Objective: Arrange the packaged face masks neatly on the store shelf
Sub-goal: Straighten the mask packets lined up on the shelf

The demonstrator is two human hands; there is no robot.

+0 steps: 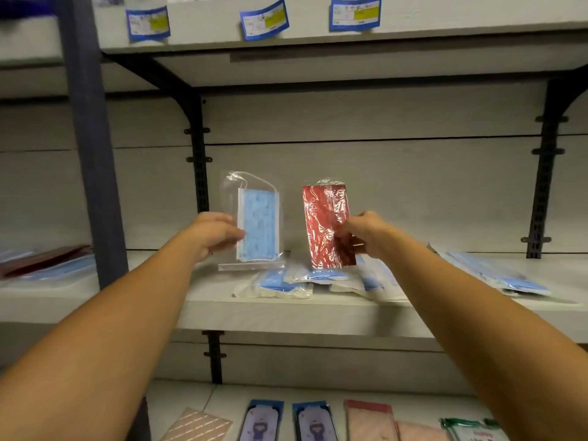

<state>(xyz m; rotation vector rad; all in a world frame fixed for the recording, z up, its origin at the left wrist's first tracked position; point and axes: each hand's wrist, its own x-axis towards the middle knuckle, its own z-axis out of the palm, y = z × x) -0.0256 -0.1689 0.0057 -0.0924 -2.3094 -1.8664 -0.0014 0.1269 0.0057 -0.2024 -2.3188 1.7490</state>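
Standing upright (long axis vertical): masks (259,226)

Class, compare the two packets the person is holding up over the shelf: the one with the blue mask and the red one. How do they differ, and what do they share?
The clear plastic packet with the light blue mask is held by the left hand; the shiny red packet by the right hand.
The blue one shows white ear loops through its wrapper; the red one's contents are hidden.
The blue one stands nearly straight; the red one leans slightly.
Both are upright, glossy and held above the pale shelf.
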